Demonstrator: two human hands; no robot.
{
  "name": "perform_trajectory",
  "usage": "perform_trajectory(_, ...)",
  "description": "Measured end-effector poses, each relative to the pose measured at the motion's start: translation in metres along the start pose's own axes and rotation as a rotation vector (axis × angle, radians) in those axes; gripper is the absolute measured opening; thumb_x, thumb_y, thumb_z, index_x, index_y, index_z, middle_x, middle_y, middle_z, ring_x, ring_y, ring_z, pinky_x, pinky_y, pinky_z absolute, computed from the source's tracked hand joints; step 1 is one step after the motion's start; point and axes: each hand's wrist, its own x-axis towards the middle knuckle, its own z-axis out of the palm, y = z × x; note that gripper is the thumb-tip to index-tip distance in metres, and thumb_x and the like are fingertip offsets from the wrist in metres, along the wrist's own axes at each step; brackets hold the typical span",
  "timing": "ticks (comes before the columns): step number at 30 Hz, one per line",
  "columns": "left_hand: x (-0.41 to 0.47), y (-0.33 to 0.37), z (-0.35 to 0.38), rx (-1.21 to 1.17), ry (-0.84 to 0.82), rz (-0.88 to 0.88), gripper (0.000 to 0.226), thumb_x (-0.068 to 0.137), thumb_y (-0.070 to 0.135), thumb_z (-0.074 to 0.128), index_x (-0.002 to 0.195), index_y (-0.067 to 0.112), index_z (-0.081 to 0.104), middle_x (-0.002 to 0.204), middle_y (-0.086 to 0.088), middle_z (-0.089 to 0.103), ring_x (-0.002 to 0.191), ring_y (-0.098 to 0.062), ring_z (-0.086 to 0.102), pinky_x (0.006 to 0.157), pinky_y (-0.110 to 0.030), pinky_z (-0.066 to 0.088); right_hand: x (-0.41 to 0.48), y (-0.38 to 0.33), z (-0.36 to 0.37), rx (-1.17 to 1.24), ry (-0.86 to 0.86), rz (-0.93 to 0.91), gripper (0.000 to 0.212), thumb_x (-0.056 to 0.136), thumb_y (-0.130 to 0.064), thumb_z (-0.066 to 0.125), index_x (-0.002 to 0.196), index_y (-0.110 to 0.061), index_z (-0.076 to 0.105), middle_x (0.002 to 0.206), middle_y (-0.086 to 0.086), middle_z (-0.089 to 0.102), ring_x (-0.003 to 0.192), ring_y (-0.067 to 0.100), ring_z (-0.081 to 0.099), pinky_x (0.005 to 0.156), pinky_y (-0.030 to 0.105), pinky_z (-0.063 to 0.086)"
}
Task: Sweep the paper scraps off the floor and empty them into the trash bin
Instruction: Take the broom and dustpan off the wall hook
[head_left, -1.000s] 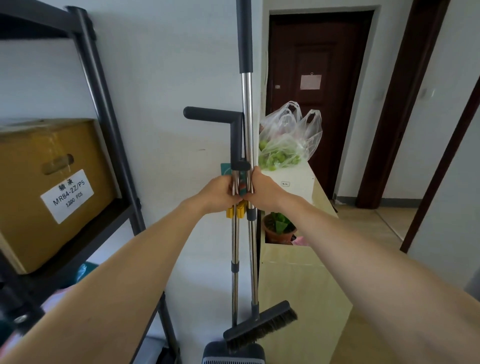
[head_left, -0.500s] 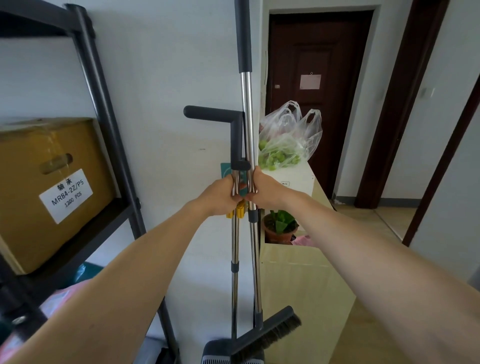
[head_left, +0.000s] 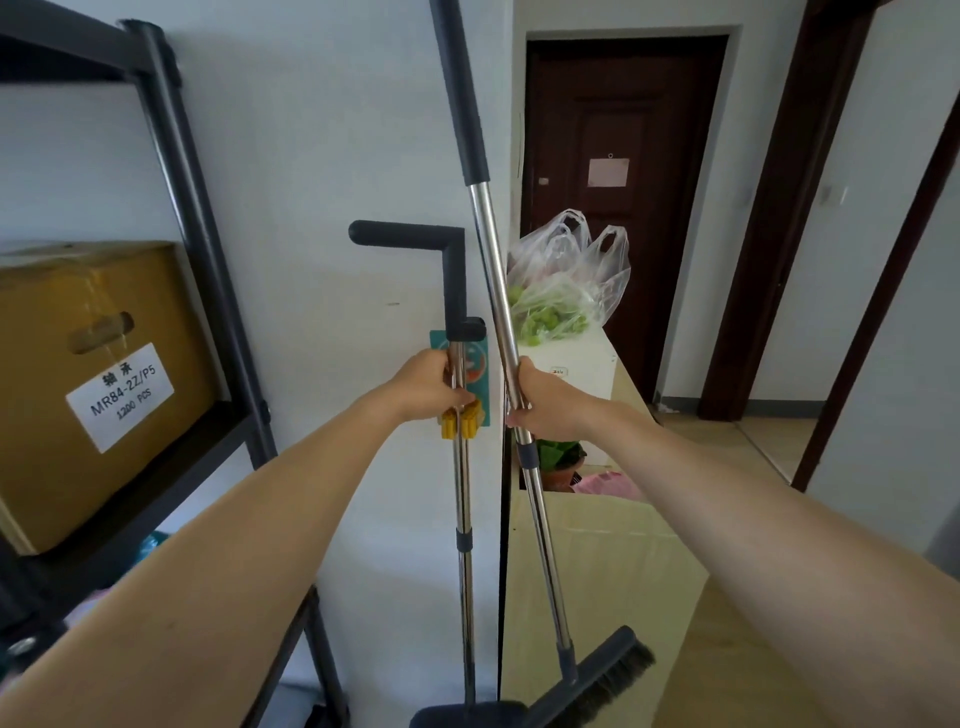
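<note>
A long-handled dustpan stands upright against the white wall, its steel pole topped by a dark L-shaped handle. My left hand grips that pole just above a yellow clip. My right hand grips the steel pole of the broom, which now leans away from the dustpan, its dark brush head swung out low on the right. No paper scraps or trash bin are in view.
A black metal shelf rack holding a cardboard box stands on the left. On the right is a pale cabinet with a plastic bag of greens and a potted plant. Beyond it are a dark door and wood floor.
The broom has come apart from the dustpan: my right hand pulled its pole to the right and tilted it, brush head swinging out. My left hand kept the dustpan pole in place.
</note>
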Motion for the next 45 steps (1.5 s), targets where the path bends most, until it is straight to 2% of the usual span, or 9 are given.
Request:
perform_trajectory(3, -0.004, 0.004, -0.001, -0.141, 0.039, 0.003, 0.029, 0.091, 0.015, 0.060, 0.120, 0.009, 0.055, 0.119, -0.010, 0.062, 0.112, -0.025, 0.060, 0.088, -0.030, 0.049, -0.001, -0.003, -0.001, 0.019, -0.006, 0.004, 0.050, 0.094, -0.013, 0.057, 0.134, -0.004, 0.028, 0.126, 0.015, 0.054, 0.114, 0.028, 0.055, 0.096, 0.038, 0.048)
perform_trajectory(8, -0.009, 0.009, 0.001, -0.122, 0.050, 0.018, 0.030, 0.094, 0.016, 0.055, 0.123, 0.008, 0.053, 0.121, -0.012, 0.061, 0.113, -0.026, 0.059, 0.090, -0.031, 0.047, -0.003, -0.005, -0.002, 0.073, 0.026, 0.019, 0.044, 0.095, -0.012, 0.056, 0.129, -0.002, 0.030, 0.119, 0.013, 0.054, 0.102, 0.021, 0.054, 0.084, 0.031, 0.048)
perform_trajectory(14, -0.011, 0.011, -0.001, -0.092, 0.030, 0.013, 0.031, 0.094, 0.017, 0.055, 0.123, 0.008, 0.052, 0.122, -0.012, 0.060, 0.114, -0.027, 0.059, 0.093, -0.034, 0.049, -0.002, -0.003, -0.001, 0.126, 0.061, 0.056, 0.033, 0.091, -0.016, 0.062, 0.110, -0.011, 0.036, 0.114, 0.015, 0.055, 0.101, 0.028, 0.059, 0.090, 0.045, 0.053)
perform_trajectory(25, -0.043, 0.010, -0.015, -0.109, 0.056, 0.028, 0.038, 0.092, 0.018, 0.058, 0.128, 0.009, 0.050, 0.127, -0.006, 0.058, 0.113, -0.021, 0.056, 0.086, -0.027, 0.046, -0.021, -0.017, -0.002, 0.216, 0.015, 0.098, 0.044, 0.093, -0.010, 0.059, 0.126, -0.008, 0.031, 0.117, 0.013, 0.055, 0.102, 0.027, 0.060, 0.089, 0.046, 0.055)
perform_trajectory(29, -0.062, 0.014, -0.017, -0.087, 0.021, 0.038, 0.038, 0.092, 0.017, 0.057, 0.128, 0.008, 0.050, 0.127, -0.007, 0.058, 0.109, -0.019, 0.056, 0.088, -0.027, 0.045, -0.034, -0.025, 0.000, 0.182, 0.026, 0.079, 0.051, 0.094, -0.011, 0.058, 0.133, -0.005, 0.026, 0.113, 0.013, 0.056, 0.092, 0.023, 0.059, 0.086, 0.042, 0.055)
perform_trajectory(36, -0.108, 0.025, -0.016, -0.067, -0.012, 0.054, 0.044, 0.095, 0.017, 0.053, 0.136, 0.015, 0.037, 0.118, 0.000, 0.052, 0.102, -0.016, 0.052, 0.082, -0.027, 0.044, -0.080, -0.038, -0.001, 0.119, 0.055, 0.050, 0.060, 0.095, -0.012, 0.056, 0.142, 0.001, 0.019, 0.132, 0.013, 0.050, 0.104, 0.019, 0.049, 0.082, 0.027, 0.040)
perform_trajectory(40, -0.146, 0.033, -0.016, -0.058, 0.008, 0.066, 0.039, 0.095, 0.015, 0.053, 0.132, 0.012, 0.041, 0.109, -0.001, 0.055, 0.095, -0.015, 0.058, 0.072, -0.020, 0.047, -0.114, -0.046, 0.006, 0.138, 0.058, 0.013, 0.051, 0.094, -0.010, 0.058, 0.136, -0.003, 0.030, 0.134, 0.011, 0.051, 0.119, 0.024, 0.051, 0.089, 0.028, 0.042)
perform_trajectory(43, -0.176, 0.035, -0.014, -0.065, 0.027, 0.066, 0.033, 0.094, 0.014, 0.054, 0.126, 0.011, 0.046, 0.104, -0.002, 0.058, 0.085, -0.010, 0.060, 0.070, -0.017, 0.048, -0.139, -0.053, 0.018, 0.152, 0.050, -0.029, 0.050, 0.091, -0.010, 0.061, 0.133, -0.008, 0.035, 0.130, 0.009, 0.053, 0.118, 0.024, 0.053, 0.094, 0.031, 0.044)
perform_trajectory(45, -0.197, 0.034, -0.011, -0.090, 0.042, 0.045, 0.032, 0.094, 0.014, 0.055, 0.124, 0.010, 0.046, 0.098, -0.002, 0.059, 0.089, -0.014, 0.062, 0.076, -0.023, 0.050, -0.157, -0.058, 0.029, 0.163, 0.044, -0.050, 0.049, 0.090, -0.010, 0.062, 0.133, -0.010, 0.037, 0.123, 0.008, 0.056, 0.113, 0.023, 0.056, 0.094, 0.034, 0.047)
